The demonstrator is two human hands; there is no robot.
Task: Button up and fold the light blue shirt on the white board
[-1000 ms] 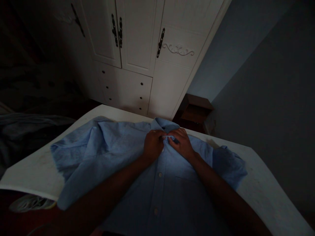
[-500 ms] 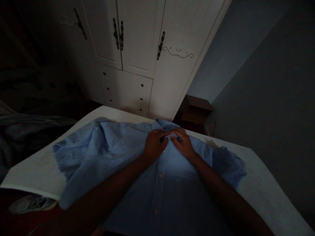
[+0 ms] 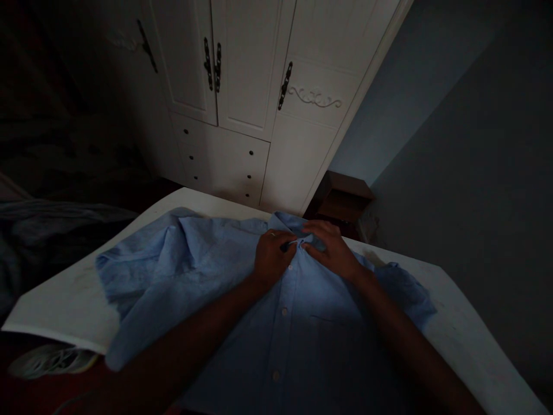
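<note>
A light blue short-sleeved button shirt (image 3: 207, 271) lies front up on a white table (image 3: 64, 300), collar at the far side. My left hand (image 3: 270, 257), a ring on one finger, is closed and pinches the shirt's placket just below the collar. Right beside it, my right hand (image 3: 330, 249) is also closed on the fabric at the collar. The two sets of fingertips meet at the top button. Several buttons run down the shirt's front toward me.
A white wardrobe (image 3: 254, 86) with dark handles and small drawers stands behind the table. A brown low cabinet (image 3: 343, 199) sits to its right against a grey wall. Dark bedding (image 3: 47, 225) lies at the left; a white shoe (image 3: 52, 360) rests on the floor.
My hands have stayed at the collar, the right hand shifting slightly right and forward. The view has tilted a little.
</note>
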